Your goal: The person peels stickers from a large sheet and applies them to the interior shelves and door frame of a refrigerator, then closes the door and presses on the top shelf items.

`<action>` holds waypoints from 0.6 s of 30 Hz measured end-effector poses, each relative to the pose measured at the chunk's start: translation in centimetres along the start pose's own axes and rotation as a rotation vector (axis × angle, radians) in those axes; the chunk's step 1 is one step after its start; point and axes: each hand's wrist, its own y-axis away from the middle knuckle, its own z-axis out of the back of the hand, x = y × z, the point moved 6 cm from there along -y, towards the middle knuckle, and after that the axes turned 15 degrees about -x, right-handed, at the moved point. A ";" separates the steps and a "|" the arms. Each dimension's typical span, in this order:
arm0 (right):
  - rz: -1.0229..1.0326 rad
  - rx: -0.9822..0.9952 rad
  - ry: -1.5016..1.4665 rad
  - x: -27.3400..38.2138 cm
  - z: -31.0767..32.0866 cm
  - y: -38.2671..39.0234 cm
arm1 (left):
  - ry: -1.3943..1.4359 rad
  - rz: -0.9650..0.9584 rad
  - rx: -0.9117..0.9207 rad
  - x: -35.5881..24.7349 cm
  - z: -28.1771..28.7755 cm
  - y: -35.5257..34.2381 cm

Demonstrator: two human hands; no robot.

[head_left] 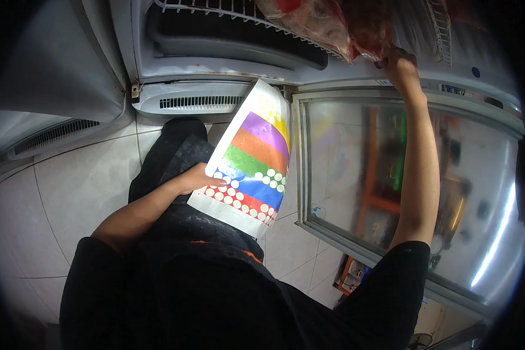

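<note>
Pale tiled floor (87, 192), open glass door (367, 175), wire shelf (239, 14), striped sheet (249, 163)

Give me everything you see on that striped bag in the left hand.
The striped bag is white, with slanting bands of yellow, purple, orange-brown, green, blue and red from top to bottom, and white dots clustered mostly on the lower bands. It looks like glossy plastic, its face gently curved. It tilts, top toward the right, in front of the open glass door's hinge side. The left hand grips its lower left edge, thumb on the printed face. Whether it holds anything is hidden.
</note>
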 end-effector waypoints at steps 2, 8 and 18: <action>-0.036 0.050 0.019 -0.3 0.0 0.0 | 0.008 -0.002 0.004 -0.2 -0.1 0.0; 0.018 -0.003 0.018 -0.9 -0.3 0.4 | -0.029 0.050 0.020 -1.0 -0.2 0.3; 0.014 -0.027 -0.062 -0.3 -0.1 0.2 | -0.061 0.050 -0.009 -1.1 0.1 0.4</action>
